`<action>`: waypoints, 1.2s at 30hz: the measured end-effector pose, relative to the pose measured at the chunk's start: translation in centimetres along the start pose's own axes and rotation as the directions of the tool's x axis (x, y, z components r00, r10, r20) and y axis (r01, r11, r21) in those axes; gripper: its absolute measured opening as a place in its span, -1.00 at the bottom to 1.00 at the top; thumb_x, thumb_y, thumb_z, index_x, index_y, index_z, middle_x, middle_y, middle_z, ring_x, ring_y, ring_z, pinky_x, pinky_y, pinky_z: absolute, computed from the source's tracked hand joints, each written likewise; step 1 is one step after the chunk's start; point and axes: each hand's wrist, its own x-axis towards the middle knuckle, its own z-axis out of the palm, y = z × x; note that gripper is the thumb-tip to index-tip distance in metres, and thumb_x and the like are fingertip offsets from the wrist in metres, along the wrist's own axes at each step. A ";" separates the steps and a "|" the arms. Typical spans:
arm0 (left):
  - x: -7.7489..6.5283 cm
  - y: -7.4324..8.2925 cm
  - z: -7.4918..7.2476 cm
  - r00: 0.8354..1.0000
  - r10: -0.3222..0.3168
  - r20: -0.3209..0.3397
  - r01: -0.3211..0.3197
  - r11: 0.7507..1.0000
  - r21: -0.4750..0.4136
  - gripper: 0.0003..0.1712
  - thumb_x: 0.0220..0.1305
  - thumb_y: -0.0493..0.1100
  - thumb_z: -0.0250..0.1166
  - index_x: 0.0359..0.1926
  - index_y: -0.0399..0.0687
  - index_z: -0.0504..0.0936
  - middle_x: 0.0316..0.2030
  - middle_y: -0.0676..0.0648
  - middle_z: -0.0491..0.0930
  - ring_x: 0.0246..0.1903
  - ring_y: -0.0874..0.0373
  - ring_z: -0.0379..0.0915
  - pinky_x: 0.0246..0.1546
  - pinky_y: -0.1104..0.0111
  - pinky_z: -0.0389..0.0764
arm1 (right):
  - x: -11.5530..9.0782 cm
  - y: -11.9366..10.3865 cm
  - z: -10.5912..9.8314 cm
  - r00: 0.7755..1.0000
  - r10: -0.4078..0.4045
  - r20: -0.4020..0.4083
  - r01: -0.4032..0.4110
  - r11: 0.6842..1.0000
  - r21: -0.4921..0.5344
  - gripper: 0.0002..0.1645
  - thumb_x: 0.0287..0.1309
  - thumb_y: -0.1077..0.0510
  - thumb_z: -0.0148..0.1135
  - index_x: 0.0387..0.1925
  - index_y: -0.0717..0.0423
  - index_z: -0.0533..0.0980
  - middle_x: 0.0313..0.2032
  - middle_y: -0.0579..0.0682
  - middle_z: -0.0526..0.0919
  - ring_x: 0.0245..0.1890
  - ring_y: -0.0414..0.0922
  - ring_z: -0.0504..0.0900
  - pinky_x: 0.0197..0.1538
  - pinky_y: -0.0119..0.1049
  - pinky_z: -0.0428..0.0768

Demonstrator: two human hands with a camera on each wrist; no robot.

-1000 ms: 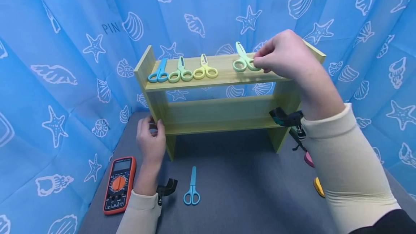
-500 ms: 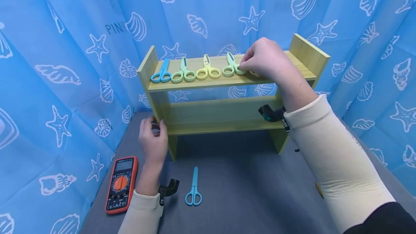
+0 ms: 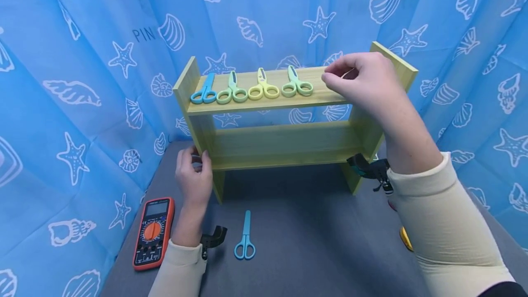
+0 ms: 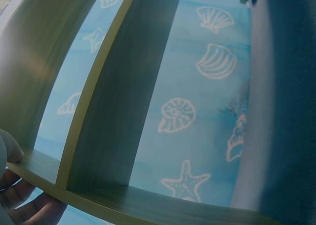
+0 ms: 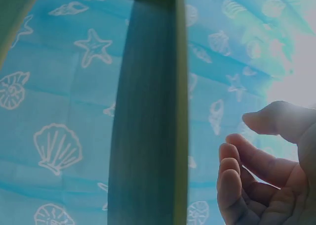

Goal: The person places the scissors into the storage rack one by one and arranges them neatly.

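A wooden two-tier shelf [image 3: 284, 139] stands on the table. My left hand [image 3: 195, 182] holds its left side panel; in the left wrist view the thumb is inside the panel and the fingers [image 4: 37, 207] are outside. On the top board lie blue scissors [image 3: 203, 91], green scissors [image 3: 232, 90], yellow scissors [image 3: 262, 88] and another pair of green scissors [image 3: 296, 85], side by side, blades to the back. My right hand [image 3: 367, 77] is above the board, right of the last green pair, holding nothing. Its thumb and loosely bent fingers [image 5: 229, 185] stand apart in the right wrist view.
Blue scissors [image 3: 245, 237] lie on the grey table in front of the shelf. An orange-and-black multimeter [image 3: 153, 233] lies left of my left forearm. A yellow object [image 3: 406, 238] is partly hidden by my right sleeve. A blue shell-patterned curtain [image 3: 264, 17] surrounds the table.
My right hand carried the second green scissors left and down onto the top board beside the yellow pair, let go, and moved back right. My left hand stayed on the panel.
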 end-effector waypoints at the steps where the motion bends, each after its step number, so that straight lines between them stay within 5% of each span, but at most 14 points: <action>1: 0.0 -0.1 0.0 1.000 0.000 -0.004 0.000 1.000 -0.001 -0.74 0.43 -0.27 0.29 0.05 -0.32 0.60 -0.13 -0.22 0.54 -0.22 0.03 0.58 -0.34 0.48 0.61 | -0.6 0.2 -0.1 1.000 -0.003 -0.018 0.004 1.000 0.016 -0.55 0.35 -0.15 0.24 0.03 0.06 0.69 -0.11 0.04 0.70 -0.14 -0.09 0.57 -0.17 -0.26 0.47; 11: 0.1 -0.2 0.0 1.000 0.000 0.002 0.000 1.000 0.012 -0.74 0.43 -0.27 0.29 0.04 -0.34 0.59 -0.13 -0.23 0.54 -0.22 0.05 0.58 -0.33 0.54 0.59 | -6.4 2.5 1.0 0.982 -0.076 -0.171 0.105 0.980 0.169 -0.69 0.30 0.01 0.39 -0.06 0.11 0.72 -0.21 0.02 0.72 -0.33 -0.18 0.63 -0.28 -0.59 0.56; 20: 0.0 -0.2 0.2 1.000 0.003 -0.009 -0.003 1.000 0.008 -0.76 0.41 -0.29 0.30 0.03 -0.33 0.60 -0.15 -0.22 0.55 -0.24 0.03 0.59 -0.34 0.59 0.58 | -10.4 4.4 3.3 0.973 -0.166 -0.163 0.198 0.957 0.210 -0.77 0.26 0.22 0.41 -0.05 0.14 0.69 -0.20 -0.03 0.72 -0.32 -0.24 0.64 -0.22 -0.60 0.58; 28: 0.0 -0.4 0.4 1.000 -0.011 -0.017 0.011 1.000 0.016 -0.76 0.42 -0.27 0.29 0.02 -0.32 0.61 -0.15 -0.22 0.55 -0.23 0.00 0.59 -0.34 0.58 0.57 | -12.2 6.3 8.8 0.970 -0.231 -0.074 0.242 0.932 0.269 -0.75 0.19 0.31 0.45 -0.09 0.11 0.67 -0.26 -0.17 0.68 -0.31 -0.21 0.63 -0.22 -0.47 0.65; 36: 0.0 -0.5 0.5 0.999 0.004 -0.032 -0.004 1.000 0.024 -0.76 0.40 -0.29 0.29 0.01 -0.35 0.60 -0.16 -0.25 0.54 -0.25 -0.03 0.60 -0.38 0.55 0.60 | -14.1 7.6 15.7 0.967 -0.207 0.146 0.151 0.933 0.326 -0.71 0.18 0.26 0.47 -0.07 -0.01 0.66 -0.21 -0.22 0.67 -0.26 -0.28 0.64 -0.17 -0.25 0.73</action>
